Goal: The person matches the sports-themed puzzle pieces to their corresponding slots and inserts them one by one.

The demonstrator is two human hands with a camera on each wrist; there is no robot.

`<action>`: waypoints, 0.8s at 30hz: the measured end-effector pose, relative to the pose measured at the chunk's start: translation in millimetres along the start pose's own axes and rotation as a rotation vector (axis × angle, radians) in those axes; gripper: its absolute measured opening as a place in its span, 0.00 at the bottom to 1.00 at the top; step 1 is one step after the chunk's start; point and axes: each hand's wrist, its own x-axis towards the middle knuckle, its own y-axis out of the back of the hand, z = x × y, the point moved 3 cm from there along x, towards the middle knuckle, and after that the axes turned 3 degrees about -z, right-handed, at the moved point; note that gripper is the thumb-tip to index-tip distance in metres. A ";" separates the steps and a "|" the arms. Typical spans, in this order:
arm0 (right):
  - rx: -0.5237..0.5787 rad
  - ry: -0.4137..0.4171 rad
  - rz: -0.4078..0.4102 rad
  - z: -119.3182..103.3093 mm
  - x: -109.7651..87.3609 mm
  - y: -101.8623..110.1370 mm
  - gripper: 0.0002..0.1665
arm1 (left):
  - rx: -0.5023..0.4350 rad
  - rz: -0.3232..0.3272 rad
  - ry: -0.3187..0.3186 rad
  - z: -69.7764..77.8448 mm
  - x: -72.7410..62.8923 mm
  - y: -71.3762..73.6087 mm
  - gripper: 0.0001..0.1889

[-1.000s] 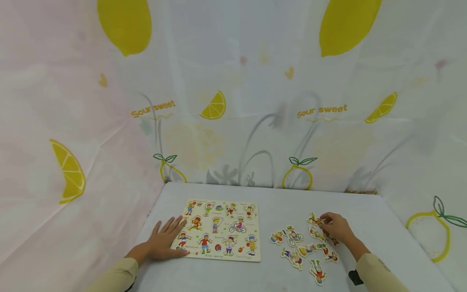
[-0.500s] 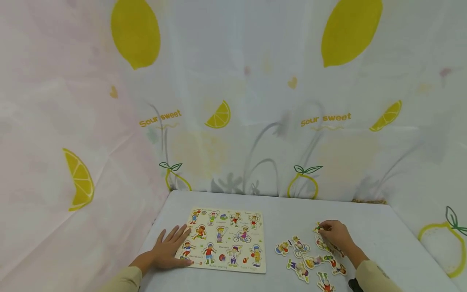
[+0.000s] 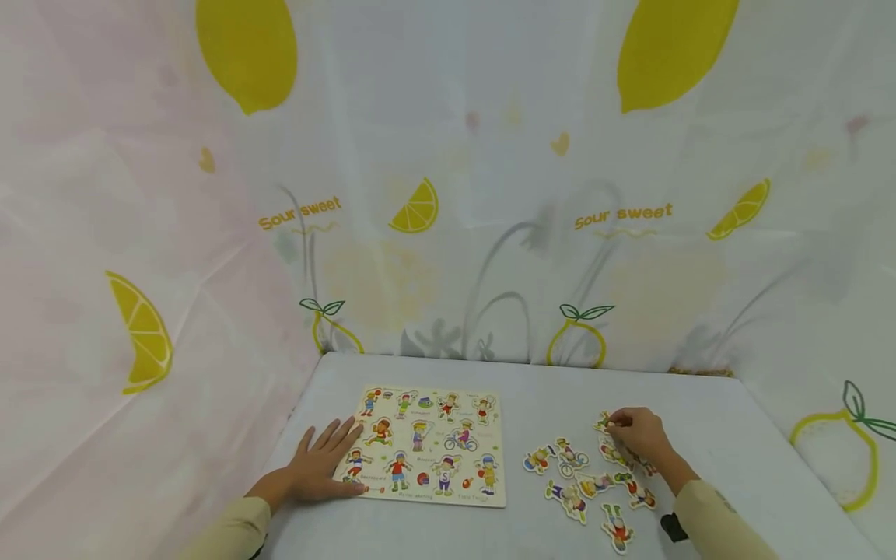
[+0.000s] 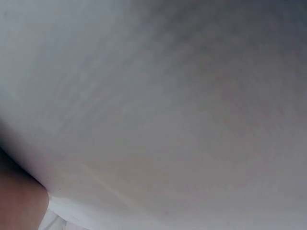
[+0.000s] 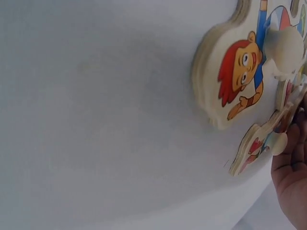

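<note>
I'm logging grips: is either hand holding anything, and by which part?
The left hand holds nothing, resting partly on the puzzle board. The right hand is at a puzzle piece; whether it grips that piece, and where, cannot be told.

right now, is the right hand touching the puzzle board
Apart: the head view shows white tabletop between the right hand and the puzzle board.
</note>
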 end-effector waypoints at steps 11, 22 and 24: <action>0.014 0.041 0.059 -12.6 3.9 1.5 0.08 | -0.025 -0.005 -0.018 -0.5 1.8 1.0 0.59; 0.036 0.213 0.256 -52.1 19.6 20.8 0.07 | 0.001 0.037 -0.022 -5.0 3.0 -4.8 0.60; 0.045 0.217 0.257 -57.2 20.9 21.6 0.07 | 0.003 0.041 -0.025 -3.0 2.6 -2.0 0.59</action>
